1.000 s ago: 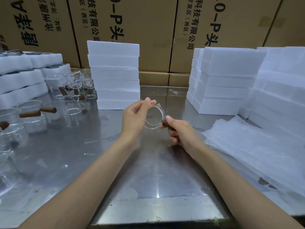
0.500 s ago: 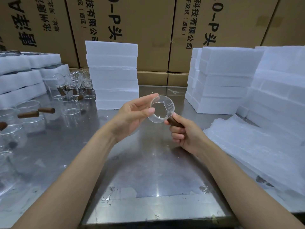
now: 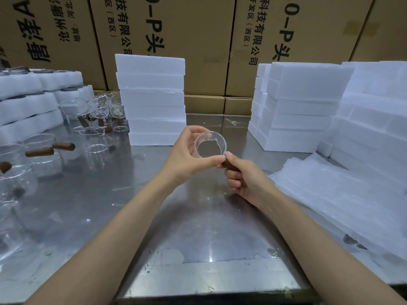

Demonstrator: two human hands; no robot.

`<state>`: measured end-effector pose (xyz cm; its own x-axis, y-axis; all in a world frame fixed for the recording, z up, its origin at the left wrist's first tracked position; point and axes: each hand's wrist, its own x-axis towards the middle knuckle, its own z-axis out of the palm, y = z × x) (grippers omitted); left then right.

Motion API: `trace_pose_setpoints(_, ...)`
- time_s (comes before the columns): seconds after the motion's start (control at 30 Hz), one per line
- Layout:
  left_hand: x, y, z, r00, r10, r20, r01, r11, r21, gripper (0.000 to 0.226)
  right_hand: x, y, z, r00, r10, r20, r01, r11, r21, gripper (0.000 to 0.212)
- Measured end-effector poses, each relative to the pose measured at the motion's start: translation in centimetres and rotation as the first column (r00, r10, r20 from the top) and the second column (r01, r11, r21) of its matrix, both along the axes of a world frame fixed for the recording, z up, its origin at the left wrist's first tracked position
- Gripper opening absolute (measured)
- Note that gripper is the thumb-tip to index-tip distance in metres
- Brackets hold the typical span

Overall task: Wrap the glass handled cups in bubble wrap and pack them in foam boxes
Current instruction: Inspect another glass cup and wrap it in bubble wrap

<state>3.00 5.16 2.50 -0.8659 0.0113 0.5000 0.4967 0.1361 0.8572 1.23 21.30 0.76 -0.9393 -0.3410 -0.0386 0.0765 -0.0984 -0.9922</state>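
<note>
A clear glass cup [image 3: 210,144] with a brown wooden handle is held above the middle of the steel table [image 3: 136,216], its mouth turned toward me. My right hand [image 3: 244,179] grips the handle from below. My left hand [image 3: 189,150] cups the glass body, thumb under the rim and fingers curled over the top. A pile of bubble wrap sheets [image 3: 343,201] lies on the right. White foam boxes stand in stacks at the back centre [image 3: 152,100] and at the right [image 3: 299,106].
Several more glass cups with wooden handles [image 3: 44,155] crowd the table's left side. Foam trays [image 3: 28,104] holding items sit at the far left. Large cardboard cartons [image 3: 176,36] form a wall behind. The table's near edge [image 3: 211,298] runs along the bottom.
The cup has been turned from edge-on so its mouth faces me. My left hand moved from pinching the rim to cupping the body. Both hands shifted slightly right.
</note>
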Motion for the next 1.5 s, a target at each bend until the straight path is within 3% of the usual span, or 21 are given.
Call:
trace_pose_setpoints(0.1,0.0,0.3,-0.2,0.993,0.120,0.016,-0.119,0.993,-0.014,0.051,0.0,-0.2,-0.2,0.997,-0.011,-0.073,0.018,0.995,0.100,0.041)
trace_pose_setpoints(0.2,-0.1,0.5,-0.4,0.983,0.161,0.093,-0.173,0.975,0.141,0.039,0.0,-0.5,-0.4,0.993,-0.008,-0.117,0.026,0.988,0.155,0.039)
trace_pose_setpoints(0.27,-0.3,0.6,-0.4,0.978,0.155,0.140,-0.185,0.953,0.238,0.029,0.0,-0.6,-0.4,0.993,-0.005,-0.120,0.023,0.988,0.153,0.037)
trace_pose_setpoints(0.47,-0.6,0.6,-0.4,0.977,0.015,0.213,-0.079,0.952,0.295,0.010,0.0,-0.6,-0.4,0.995,-0.016,-0.103,0.028,0.993,0.113,0.037)
trace_pose_setpoints(0.7,-0.5,0.5,-0.3,0.958,-0.008,0.286,-0.039,0.986,0.159,0.019,-0.2,-0.6,-0.2,0.965,-0.175,-0.196,0.205,0.968,0.143,0.035)
trace_pose_setpoints(0.8,-0.6,0.1,-0.4,0.949,-0.025,0.314,0.015,0.999,0.036,0.026,-0.2,-0.6,-0.6,0.865,-0.174,-0.471,0.353,0.878,0.323,0.027)
trace_pose_setpoints(0.87,-0.6,-0.4,-0.6,0.950,-0.013,0.313,0.031,0.998,-0.053,0.030,-0.1,-0.5,-0.8,0.758,-0.056,-0.650,0.451,0.765,0.460,0.021)
trace_pose_setpoints(0.97,-0.5,-1.4,-0.9,0.934,-0.014,0.358,0.064,0.990,-0.129,0.046,0.1,-0.5,-1.0,0.696,0.134,-0.706,0.514,0.594,0.619,0.023)
trace_pose_setpoints(1.0,-0.5,-1.7,-1.0,0.935,-0.032,0.354,0.088,0.986,-0.144,0.045,0.2,-0.5,-1.0,0.705,0.159,-0.691,0.498,0.583,0.642,0.024)
trace_pose_setpoints(1.07,-0.4,-2.1,-1.1,0.936,-0.092,0.339,0.150,0.977,-0.149,0.042,0.5,-0.6,-0.9,0.777,0.149,-0.612,0.362,0.689,0.628,0.025)
trace_pose_setpoints(1.13,-0.3,-2.3,-1.2,0.932,-0.158,0.327,0.207,0.971,-0.121,0.038,0.8,-0.7,-0.3,0.895,0.110,-0.433,0.134,0.858,0.496,0.029)
trace_pose_setpoints(1.2,-0.3,-2.4,-1.2,0.927,-0.193,0.321,0.234,0.968,-0.094,0.035,1.1,-0.5,0.4,0.966,0.142,-0.216,-0.062,0.939,0.337,0.034)
trace_pose_setpoints(1.33,-0.3,-2.4,-0.9,0.906,-0.292,0.306,0.301,0.953,0.018,0.031,1.6,0.0,1.2,0.953,0.301,0.034,-0.303,0.948,0.097,0.034)
trace_pose_setpoints(1.5,-0.4,-2.0,-0.8,0.888,-0.353,0.296,0.335,0.936,0.112,0.040,1.6,0.5,1.4,0.871,0.451,0.194,-0.428,0.891,-0.151,0.039)
